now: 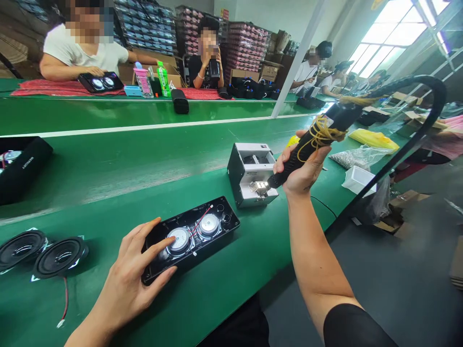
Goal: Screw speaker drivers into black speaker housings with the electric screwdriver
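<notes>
My left hand (135,270) rests with spread fingers over the near end of a black speaker housing (226,219) lying on the green bench. One fingertip touches the round metal back of a speaker driver (180,239); a second driver (209,224) sits beside it, with thin red and black wires across them. Raised at the right, my right hand (306,168) wraps round a black electric screwdriver (318,140) bound with yellow cord. Its tip points down-left at the front of a grey and black screw feeder (251,176), but whether they touch I cannot tell.
Two loose speakers (60,258) lie at left, below a black speaker case (21,168). A thick black cable (430,115) arcs from the screwdriver at right. A bag of screws (354,156) and a white tray (358,179) stand beyond. Co-workers sit across the green conveyor (144,115).
</notes>
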Action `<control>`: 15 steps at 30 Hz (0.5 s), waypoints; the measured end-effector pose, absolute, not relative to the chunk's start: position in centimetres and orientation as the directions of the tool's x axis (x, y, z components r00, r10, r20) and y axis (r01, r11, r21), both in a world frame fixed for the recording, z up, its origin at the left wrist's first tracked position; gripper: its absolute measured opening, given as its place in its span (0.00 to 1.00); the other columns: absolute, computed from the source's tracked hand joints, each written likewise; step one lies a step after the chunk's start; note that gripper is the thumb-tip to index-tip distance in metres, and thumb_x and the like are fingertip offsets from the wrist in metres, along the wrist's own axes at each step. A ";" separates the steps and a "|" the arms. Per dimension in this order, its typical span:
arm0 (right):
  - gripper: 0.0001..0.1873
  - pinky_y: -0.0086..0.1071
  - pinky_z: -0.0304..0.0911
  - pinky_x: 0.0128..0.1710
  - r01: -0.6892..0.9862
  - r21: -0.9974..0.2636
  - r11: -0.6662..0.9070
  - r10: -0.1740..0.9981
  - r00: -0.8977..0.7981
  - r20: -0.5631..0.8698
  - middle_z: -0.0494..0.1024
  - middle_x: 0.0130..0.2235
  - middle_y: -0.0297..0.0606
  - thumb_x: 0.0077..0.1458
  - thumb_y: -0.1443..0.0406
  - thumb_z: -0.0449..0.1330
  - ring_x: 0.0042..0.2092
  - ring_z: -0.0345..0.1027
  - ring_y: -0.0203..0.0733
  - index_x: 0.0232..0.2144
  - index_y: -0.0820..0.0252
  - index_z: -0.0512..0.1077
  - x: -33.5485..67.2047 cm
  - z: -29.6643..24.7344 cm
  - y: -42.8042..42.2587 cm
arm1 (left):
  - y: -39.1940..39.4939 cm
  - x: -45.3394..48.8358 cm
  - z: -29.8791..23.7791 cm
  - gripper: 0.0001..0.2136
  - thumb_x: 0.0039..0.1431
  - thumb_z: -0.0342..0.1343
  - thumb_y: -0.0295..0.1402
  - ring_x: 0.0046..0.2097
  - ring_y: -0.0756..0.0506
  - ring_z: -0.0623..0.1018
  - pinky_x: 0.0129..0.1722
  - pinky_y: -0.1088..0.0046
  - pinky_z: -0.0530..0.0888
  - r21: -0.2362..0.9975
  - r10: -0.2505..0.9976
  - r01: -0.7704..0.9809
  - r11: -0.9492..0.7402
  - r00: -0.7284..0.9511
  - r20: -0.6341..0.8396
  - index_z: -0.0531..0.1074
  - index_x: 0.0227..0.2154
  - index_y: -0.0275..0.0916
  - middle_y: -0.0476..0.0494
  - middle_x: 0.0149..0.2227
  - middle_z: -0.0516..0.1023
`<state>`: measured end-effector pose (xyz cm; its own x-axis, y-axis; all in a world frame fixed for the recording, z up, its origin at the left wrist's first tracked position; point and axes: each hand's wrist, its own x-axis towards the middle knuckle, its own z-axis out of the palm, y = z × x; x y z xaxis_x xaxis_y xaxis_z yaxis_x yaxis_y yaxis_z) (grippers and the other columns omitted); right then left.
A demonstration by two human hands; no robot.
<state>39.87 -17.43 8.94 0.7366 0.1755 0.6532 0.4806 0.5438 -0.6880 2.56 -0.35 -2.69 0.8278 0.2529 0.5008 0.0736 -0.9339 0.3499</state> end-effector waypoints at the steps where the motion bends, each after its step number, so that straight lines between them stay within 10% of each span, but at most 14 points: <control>1: 0.34 0.30 0.55 0.16 0.483 -0.687 0.543 0.174 0.735 0.655 0.66 0.24 0.24 0.61 0.29 0.54 0.17 0.57 0.33 0.45 0.48 0.73 39.9 8.9 -17.4 | -0.3 2.6 -2.7 0.19 0.71 0.60 0.38 0.70 0.24 0.68 0.62 0.35 0.74 0.350 0.253 0.073 -0.934 0.827 0.503 0.72 0.62 0.51 0.36 0.74 0.62; 15: 0.35 0.32 0.54 0.17 0.438 -0.729 0.526 0.245 0.743 0.623 0.65 0.26 0.28 0.57 0.32 0.62 0.21 0.57 0.36 0.51 0.47 0.81 39.2 9.3 -18.9 | -1.3 2.6 -1.4 0.19 0.69 0.64 0.39 0.73 0.26 0.63 0.68 0.36 0.69 0.393 0.280 0.100 -0.914 0.856 0.434 0.76 0.61 0.45 0.33 0.75 0.59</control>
